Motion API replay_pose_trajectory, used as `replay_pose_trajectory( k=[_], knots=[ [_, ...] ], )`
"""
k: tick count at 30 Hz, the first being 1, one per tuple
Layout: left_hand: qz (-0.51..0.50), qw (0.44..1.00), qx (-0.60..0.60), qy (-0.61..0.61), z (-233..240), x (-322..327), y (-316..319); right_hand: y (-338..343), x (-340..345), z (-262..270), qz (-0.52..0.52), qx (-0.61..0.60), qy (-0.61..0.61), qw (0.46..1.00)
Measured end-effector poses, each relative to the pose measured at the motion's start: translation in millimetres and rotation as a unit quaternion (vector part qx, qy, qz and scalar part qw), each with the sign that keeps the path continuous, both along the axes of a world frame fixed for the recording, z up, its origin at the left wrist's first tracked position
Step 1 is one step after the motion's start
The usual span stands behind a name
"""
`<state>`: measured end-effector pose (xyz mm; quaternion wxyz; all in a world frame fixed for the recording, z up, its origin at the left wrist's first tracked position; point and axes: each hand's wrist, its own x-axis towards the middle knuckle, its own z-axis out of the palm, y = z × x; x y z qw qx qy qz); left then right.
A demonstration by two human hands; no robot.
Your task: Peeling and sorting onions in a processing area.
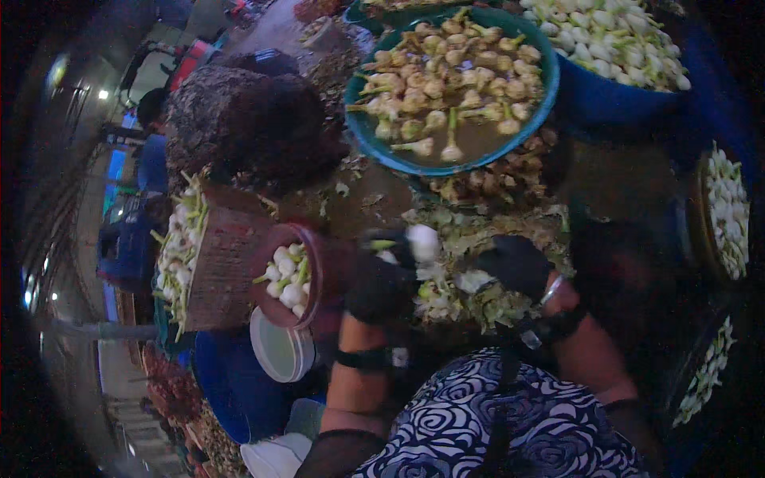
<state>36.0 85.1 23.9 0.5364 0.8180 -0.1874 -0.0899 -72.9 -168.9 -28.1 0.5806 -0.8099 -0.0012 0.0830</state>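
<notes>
My left hand point(381, 287), in a dark glove, is closed around a white peeled bulb point(423, 242), which looks like garlic. A bit of green stem point(381, 244) shows at its fingers. To the right, my right hand point(519, 266), also gloved, is over a heap of peelings point(442, 302). A pale strip of peel point(475, 279) lies by its fingertips; blur and dark hide whether the fingers grip it or anything else. Left of my left hand, a reddish bucket point(318, 278) contains several peeled white bulbs point(290, 278) with green stems.
Ahead stands a teal tub point(448, 169) of unpeeled bulbs in murky water. A blue tub point(627, 107) heaped with white bulbs is at far right. A crate point(230, 269) of stemmed bulbs, a white bucket point(284, 346) and a blue container point(239, 382) stand left. Dark bulky sacks point(239, 119) lie beyond.
</notes>
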Motion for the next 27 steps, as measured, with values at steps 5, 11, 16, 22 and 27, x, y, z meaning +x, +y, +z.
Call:
replay_pose_trajectory(
  k=[5,11,16,22,27],
  knots=[
    [0.144,0.969,0.151,-0.131,79.4,60.9,111.2,9.3,-0.5,8.9,-0.139,0.107,0.018,0.984],
    [-0.003,0.982,0.136,-0.13,71.9,71.8,-9.5,-0.3,-0.4,-28.1,-0.096,0.017,-0.042,0.994],
    [-0.166,0.951,0.207,-0.161,-19.8,118.1,-147.8,7.9,-6.4,-21.1,-0.179,-0.067,-0.158,0.969],
    [-0.302,0.748,0.557,-0.199,-102.5,209.2,-164.2,31.0,5.5,-57.3,-0.146,0.138,-0.178,0.963],
    [-0.396,0.691,0.492,-0.351,-40.6,158.2,-194.1,-3.1,5.2,-6.1,-0.208,0.14,0.056,0.966]
  ],
)
